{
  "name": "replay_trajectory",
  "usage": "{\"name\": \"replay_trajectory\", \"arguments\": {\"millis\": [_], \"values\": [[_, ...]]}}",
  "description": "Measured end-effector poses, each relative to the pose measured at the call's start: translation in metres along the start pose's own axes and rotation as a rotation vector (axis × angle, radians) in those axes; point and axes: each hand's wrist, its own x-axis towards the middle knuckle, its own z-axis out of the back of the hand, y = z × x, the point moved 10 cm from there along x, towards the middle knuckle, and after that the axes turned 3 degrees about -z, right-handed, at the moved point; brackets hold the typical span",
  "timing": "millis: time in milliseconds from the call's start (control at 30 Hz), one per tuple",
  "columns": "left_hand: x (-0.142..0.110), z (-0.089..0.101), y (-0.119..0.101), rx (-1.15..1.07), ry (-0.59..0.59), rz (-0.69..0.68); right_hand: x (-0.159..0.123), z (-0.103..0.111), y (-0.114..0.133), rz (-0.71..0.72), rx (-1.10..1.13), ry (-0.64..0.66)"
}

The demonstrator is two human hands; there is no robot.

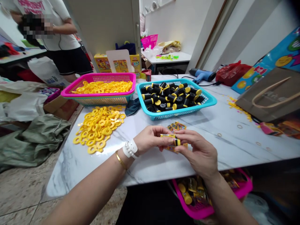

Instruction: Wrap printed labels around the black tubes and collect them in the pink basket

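My left hand [150, 137] and my right hand [199, 151] meet above the front of the marble-patterned table [145, 168]. Between their fingertips is a small black-and-yellow cylinder [177, 142], lying sideways, and a printed yellow wrapper seems to be around it. Both hands are closed on it, with fingers hiding much of it. Colourful printed wrappers [177, 126] lie under and just beyond the hands. Behind them, a blue basket [152, 116] is filled with black cylinders with yellow ends [172, 97]. To the left spreads a loose pile of yellow plastic rings with tabs [98, 126].
A pink basket [98, 76] of yellow rings stands back left. A blue heat gun [202, 75], red bag [234, 73] and brown paper bag [269, 93] sit to the right. Below the table edge is another pink basket [199, 214] with wrapped pieces. A person [61, 34] stands back left.
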Motion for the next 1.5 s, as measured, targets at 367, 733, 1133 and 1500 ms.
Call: {"name": "replay_trajectory", "arguments": {"millis": [367,733,1133,1500], "values": [[0.004,0.005,0.018,-0.069,0.007,0.078,-0.004,-0.005,-0.010,-0.001,-0.024,0.026],[-0.010,-0.012,-0.033,0.579,-0.112,-0.481,-0.012,0.007,-0.037,-0.361,0.145,-0.116],[0.004,-0.020,-0.006,-0.019,0.092,-0.210,-0.018,-0.016,-0.062,-0.594,0.629,0.038],[0.002,-0.018,0.015,-0.036,0.137,0.022,-0.009,-0.011,-0.041,-0.404,0.528,0.079]]}}
